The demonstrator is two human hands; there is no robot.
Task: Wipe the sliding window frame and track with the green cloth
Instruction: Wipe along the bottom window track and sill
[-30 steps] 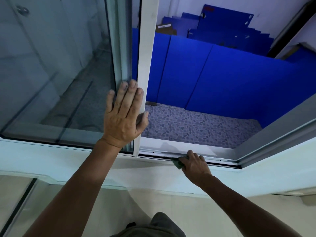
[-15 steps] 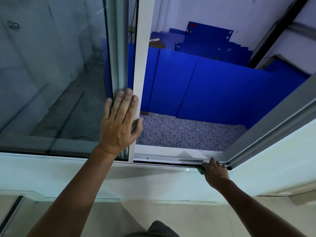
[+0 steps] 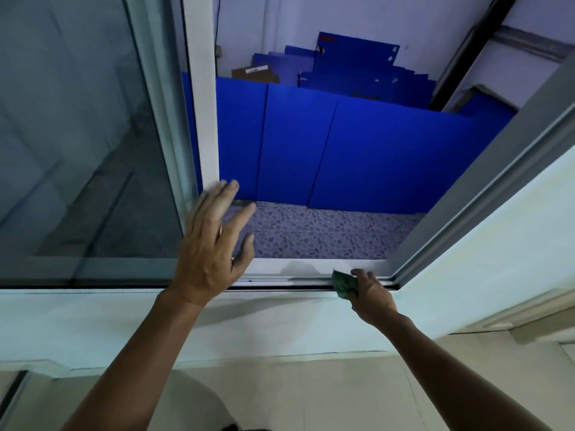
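1. Right hand [image 3: 371, 295] grips the cloth [image 3: 343, 283], pressed into the track [image 3: 298, 279] near its right end.
2. Left hand [image 3: 211, 250], fingers spread, holding nothing, is before the sash [image 3: 202, 119], left of the cloth.

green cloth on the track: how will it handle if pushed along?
The green cloth looks bunched in the right hand, so it is probably soft and floppy. It likely conforms to the track and is probably light, unlikely to roll.

One head-worn view, yours alone.
You look forward and down, close over the white sliding window frame [image 3: 202, 119] and its bottom track [image 3: 295, 283].
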